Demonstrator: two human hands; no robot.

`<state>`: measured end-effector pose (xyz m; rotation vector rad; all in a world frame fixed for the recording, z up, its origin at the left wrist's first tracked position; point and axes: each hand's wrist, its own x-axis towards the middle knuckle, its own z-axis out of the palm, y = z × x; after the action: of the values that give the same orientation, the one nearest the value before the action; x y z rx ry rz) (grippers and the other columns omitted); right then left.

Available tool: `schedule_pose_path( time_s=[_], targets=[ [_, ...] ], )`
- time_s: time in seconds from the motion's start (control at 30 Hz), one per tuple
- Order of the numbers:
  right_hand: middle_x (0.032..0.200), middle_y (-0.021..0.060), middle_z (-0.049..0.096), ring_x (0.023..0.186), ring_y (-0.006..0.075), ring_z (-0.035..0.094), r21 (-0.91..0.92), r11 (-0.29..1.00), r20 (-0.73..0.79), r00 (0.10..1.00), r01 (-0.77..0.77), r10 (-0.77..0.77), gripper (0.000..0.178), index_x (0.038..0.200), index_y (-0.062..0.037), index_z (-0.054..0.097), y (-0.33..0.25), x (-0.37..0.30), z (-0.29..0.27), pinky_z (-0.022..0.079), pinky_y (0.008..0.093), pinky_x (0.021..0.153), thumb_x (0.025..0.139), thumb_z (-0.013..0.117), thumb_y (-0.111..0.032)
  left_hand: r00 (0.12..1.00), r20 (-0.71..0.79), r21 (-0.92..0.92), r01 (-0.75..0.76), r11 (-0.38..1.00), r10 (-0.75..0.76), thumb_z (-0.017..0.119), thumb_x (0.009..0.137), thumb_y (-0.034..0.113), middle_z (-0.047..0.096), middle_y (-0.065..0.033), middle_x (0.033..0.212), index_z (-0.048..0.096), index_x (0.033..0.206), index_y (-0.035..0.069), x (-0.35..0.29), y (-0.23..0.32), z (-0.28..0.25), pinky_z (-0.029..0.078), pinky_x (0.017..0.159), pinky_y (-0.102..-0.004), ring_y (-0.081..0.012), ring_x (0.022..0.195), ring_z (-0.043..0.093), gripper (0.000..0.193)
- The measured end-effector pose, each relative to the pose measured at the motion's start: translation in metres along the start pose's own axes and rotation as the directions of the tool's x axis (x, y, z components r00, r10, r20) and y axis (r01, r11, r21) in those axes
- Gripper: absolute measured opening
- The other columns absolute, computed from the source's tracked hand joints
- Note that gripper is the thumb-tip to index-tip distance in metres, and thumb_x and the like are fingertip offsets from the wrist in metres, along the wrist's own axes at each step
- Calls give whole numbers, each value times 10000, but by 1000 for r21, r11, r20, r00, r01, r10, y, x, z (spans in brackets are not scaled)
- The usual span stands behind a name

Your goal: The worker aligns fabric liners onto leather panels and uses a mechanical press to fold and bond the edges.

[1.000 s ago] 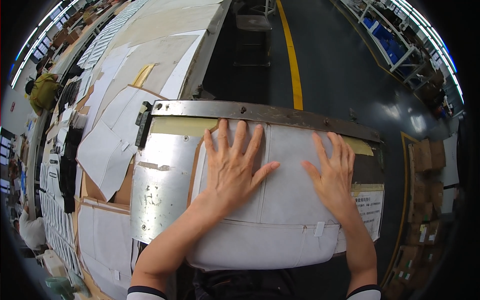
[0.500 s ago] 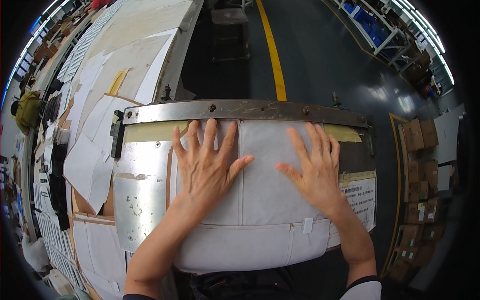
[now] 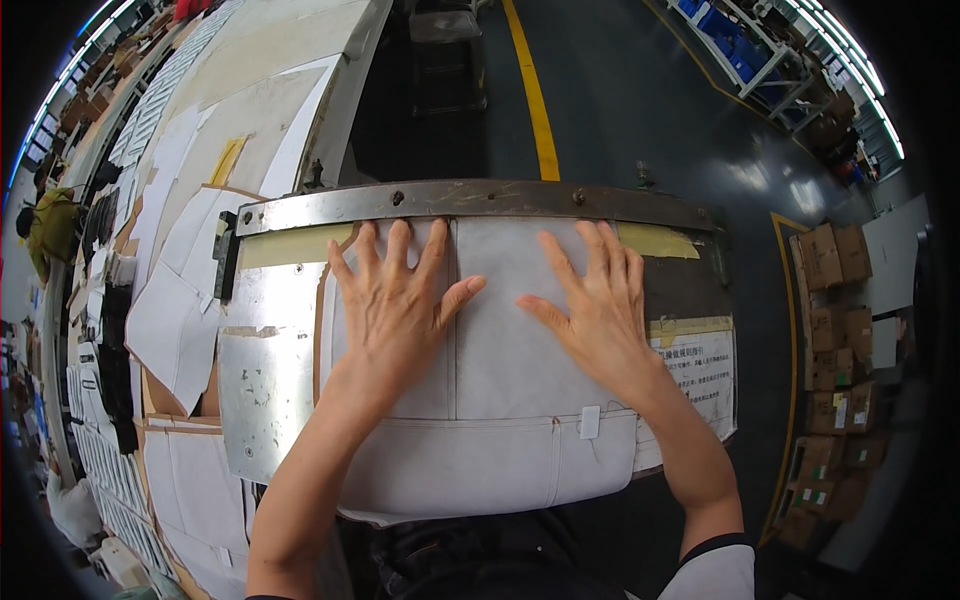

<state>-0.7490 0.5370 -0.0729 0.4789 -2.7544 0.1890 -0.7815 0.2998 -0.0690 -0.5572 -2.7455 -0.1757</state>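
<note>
1. Far left, pale stitched pieces (image 3: 178,290) lie on a table beside the metal plate (image 3: 268,390).
2. The left hand (image 3: 388,308) lies palm down, fingers spread wide, gripping nothing, fingertips near the metal bar (image 3: 480,203).
3. Beneath both hands, the large whitish panel (image 3: 505,370) lies over the plate, its far edge along the bar.
4. The right hand (image 3: 605,315) lies likewise flat, fingers slightly parted, thumb pointing left, grasping nothing.
5. Upper right, blue bins (image 3: 743,62) sit on shelving; contents unclear.
6. Far right, stacked cardboard boxes (image 3: 822,258); contents hidden.
</note>
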Motion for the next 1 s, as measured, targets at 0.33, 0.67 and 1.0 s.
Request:
schedule_pose_path(
  time_s=[0.33,0.67,1.0],
  targets=[
    [1393,315,460,1315,515,419,12,1000,-2,1000,7,-7,716,1427,-45,558,-2,1,-1,339,618,1055,987,568,-610,985,144,35,88,996,-92,513,1000,646,509,-221,1385,555,1484,185,0,12,-10,287,1119,-692,-462,1393,396,670],
    [1375,305,471,1310,518,430,-4,1000,-49,999,10,-10,710,1407,-39,563,2,1,5,347,607,1044,984,572,-609,991,106,7,75,997,-76,572,989,616,530,-225,1357,571,1465,154,3,14,-8,326,1090,-644,-442,1356,439,664],
    [1427,335,446,1361,548,389,14,1000,-22,1000,14,-13,761,1448,-53,546,4,-4,3,315,636,1097,984,533,-655,993,90,-61,79,995,-73,518,1005,628,495,-208,1473,549,1483,189,-7,3,-11,223,1184,-663,-445,1453,354,650]
  ],
)
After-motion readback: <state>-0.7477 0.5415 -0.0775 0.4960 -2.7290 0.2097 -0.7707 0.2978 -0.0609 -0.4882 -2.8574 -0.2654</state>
